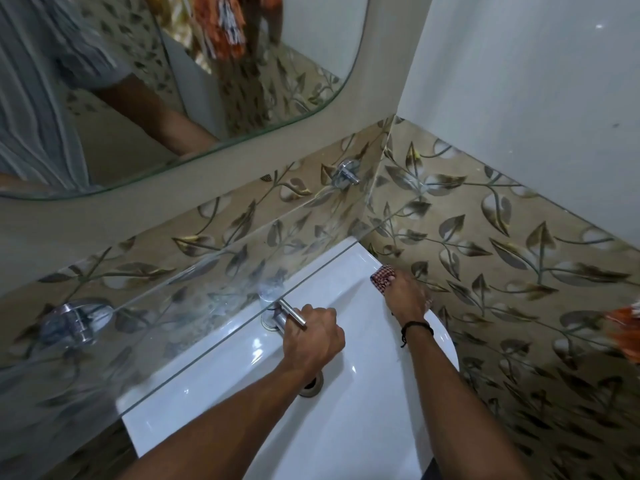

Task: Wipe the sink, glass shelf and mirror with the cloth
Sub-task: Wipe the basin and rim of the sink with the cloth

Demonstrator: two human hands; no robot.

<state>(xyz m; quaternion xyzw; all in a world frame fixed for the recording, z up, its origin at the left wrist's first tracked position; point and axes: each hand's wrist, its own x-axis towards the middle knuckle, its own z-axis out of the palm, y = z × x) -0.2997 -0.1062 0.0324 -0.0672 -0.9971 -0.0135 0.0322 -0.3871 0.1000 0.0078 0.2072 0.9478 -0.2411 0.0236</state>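
- Left grip (313, 336) curls its fingers round the chrome tap (284, 315) at the far edge of the sink (346, 438); the tap's thin lever sticks out above the knuckles.
- Right grip (407, 296) has its fingers bent down over the checked red-and-white cloth (382, 273) and presses it onto the sink's far right rim, close to the corner of the walls. Part of the cloth shows beyond the fingertips.
- A black thread (415, 329) circles the right wrist.
- The drain (314, 386) shows just near of the left grip, partly hidden by that wrist.
- The glass shelf (138, 327) runs along the far wall above the back of the sink, with its front edge crossing over the tap's base. It is carried by two chrome brackets (74, 318), one at the left and one at the far right.
- The mirror (207, 109) hangs above the shelf on the far wall and reflects an arm and a striped sleeve.
- Leaf-patterned tiles (519, 258) cover the lower walls behind and to the right of the sink.
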